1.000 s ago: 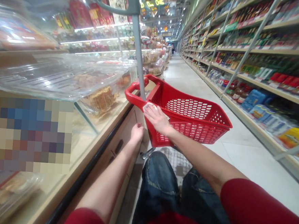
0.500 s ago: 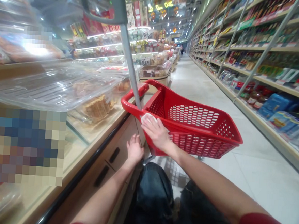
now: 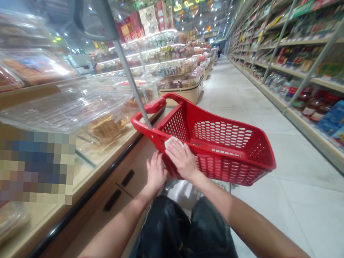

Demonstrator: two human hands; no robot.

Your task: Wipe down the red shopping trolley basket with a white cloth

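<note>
I've a flat right grip (image 3: 184, 159) pressing a white cloth (image 3: 174, 141) on the red basket's (image 3: 211, 152) rim, left grip (image 3: 156, 171) loosely spread beside it; wiping looks unfinished.

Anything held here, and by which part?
A white cloth, its lower part pressed under the right hand against the red basket, upper edge showing. The left hand: nothing visible.

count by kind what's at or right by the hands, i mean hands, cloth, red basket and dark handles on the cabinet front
Hands (left hand, right hand): 2
White cloth: 1
Red basket: 1
Dark handles: 2
Total: 6
</note>
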